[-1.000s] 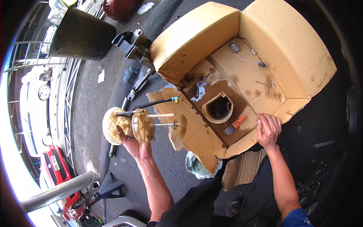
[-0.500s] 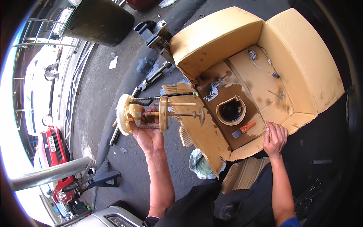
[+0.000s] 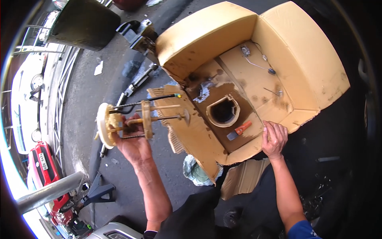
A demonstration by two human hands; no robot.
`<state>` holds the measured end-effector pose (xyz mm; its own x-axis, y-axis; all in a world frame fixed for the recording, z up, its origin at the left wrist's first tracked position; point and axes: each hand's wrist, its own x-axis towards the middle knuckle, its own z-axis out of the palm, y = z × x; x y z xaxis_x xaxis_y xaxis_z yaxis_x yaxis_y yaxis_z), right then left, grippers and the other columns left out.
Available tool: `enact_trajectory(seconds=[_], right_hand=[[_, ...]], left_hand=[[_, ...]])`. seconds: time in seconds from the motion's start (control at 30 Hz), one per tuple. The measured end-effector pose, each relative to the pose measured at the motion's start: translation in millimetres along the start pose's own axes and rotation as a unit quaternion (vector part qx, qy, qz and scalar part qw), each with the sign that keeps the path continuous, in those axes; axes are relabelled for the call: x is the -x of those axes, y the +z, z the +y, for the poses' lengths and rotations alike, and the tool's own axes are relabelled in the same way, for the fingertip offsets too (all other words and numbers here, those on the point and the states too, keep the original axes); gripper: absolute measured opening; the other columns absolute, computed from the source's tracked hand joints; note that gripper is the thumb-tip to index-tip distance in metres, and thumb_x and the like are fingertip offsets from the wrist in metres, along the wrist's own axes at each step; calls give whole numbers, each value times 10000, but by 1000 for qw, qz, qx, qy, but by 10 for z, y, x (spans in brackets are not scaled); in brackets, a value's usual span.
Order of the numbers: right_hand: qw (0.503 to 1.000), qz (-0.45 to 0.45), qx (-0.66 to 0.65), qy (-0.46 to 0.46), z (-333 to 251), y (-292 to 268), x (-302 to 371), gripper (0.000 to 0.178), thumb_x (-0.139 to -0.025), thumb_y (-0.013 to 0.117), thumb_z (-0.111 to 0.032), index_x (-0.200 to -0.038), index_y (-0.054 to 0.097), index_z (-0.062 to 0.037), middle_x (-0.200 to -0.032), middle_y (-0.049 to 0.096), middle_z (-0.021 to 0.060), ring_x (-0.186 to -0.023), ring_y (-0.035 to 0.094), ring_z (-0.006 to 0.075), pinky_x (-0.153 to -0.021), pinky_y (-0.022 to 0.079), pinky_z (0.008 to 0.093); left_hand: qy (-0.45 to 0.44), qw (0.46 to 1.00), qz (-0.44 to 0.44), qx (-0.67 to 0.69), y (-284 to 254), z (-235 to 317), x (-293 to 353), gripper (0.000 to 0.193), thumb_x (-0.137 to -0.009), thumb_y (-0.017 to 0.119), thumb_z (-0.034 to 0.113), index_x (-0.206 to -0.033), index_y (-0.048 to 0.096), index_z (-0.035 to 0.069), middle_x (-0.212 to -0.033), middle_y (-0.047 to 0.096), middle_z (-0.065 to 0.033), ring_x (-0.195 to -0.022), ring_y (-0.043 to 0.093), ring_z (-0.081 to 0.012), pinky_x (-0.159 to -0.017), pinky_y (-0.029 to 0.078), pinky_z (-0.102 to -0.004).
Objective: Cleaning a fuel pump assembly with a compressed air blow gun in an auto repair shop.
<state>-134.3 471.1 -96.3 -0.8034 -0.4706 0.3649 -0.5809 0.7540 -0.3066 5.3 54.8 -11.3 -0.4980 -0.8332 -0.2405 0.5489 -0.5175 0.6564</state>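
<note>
Your left hand (image 3: 133, 145) has carried the pump assembly (image 3: 137, 119) up and toward the middle of the frame over the last second; it began lower at centre left and now hangs closer to the left edge of the tan padded panel (image 3: 254, 71). Your right hand (image 3: 273, 139) has barely shifted along the panel's lower right edge. My reading is that the assembly is being brought toward the round opening (image 3: 223, 111) at frame centre, though it is not yet lined up with it.

The assembly sits left of centre, clear of the ground, in the air. Its long axis runs close to horizontal across the frame. The round cream flange points to the frame's left; the rods and black hose point right, toward the panel.

The left fingers are clamped around the assembly's middle from below. The right fingers are curled together over the panel's edge, pressing on it and holding nothing loose.

An orange-handled tool (image 3: 240, 130) lies on the panel just below right of the opening. A jack stand (image 3: 97, 191) sits at lower left.
</note>
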Motion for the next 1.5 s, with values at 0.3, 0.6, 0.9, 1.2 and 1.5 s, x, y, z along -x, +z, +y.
enact_trajectory(seconds=[0.3, 0.6, 0.9, 1.2, 1.5], right_hand=[[1000, 1, 0, 5, -2, 1, -7, 226, -895, 640, -109, -1092, 736, -53, -987, 717, 75, -897, 671, 255, -820, 471, 386], [1000, 3, -2, 4, 10, 15, 2, 223, -889, 643, -105, -1085, 739, -58, -993, 722, 71, -899, 671, 249, -818, 466, 383], [1000, 1, 0, 3, 2, 15, -6, 223, -900, 634, -116, -1088, 740, -61, -996, 725, 68, -900, 672, 244, -812, 461, 377], [1000, 3, 4, 2, 11, 19, 2, 229, -893, 634, -112, -1088, 742, -60, -989, 725, 66, -891, 671, 239, -805, 459, 375], [1000, 7, -5, 2, 11, 21, -8, 232, -879, 642, -99, -1084, 741, -55, -984, 724, 66, -885, 671, 240, -808, 462, 376]], left_hand=[[13, 1000, -22, 15, 172, -26, 49, 611, -953, 710, 441, -1255, 615, -81, -1059, 672, -185, -1073, 640, -350, -1078, 493, -462], [24, 995, -92, 1, 309, -61, 130, 615, -940, 738, 397, -1266, 590, -103, -1096, 678, -218, -1078, 655, -335, -1071, 506, -468], [32, 994, -101, -34, 266, -59, 114, 647, -955, 696, 463, -1332, 581, -50, -1098, 661, -126, -1131, 621, -371, -1122, 446, -477], [26, 992, -121, 1, 352, -45, 131, 593, -971, 701, 383, -1297, 576, -96, -1061, 662, -190, -1048, 637, -290, -1101, 478, -457], [54, 983, -175, -32, 354, -71, 125, 627, -967, 699, 399, -1334, 550, -87, -1118, 647, -151, -1112, 594, -285, -1140, 441, -459]])
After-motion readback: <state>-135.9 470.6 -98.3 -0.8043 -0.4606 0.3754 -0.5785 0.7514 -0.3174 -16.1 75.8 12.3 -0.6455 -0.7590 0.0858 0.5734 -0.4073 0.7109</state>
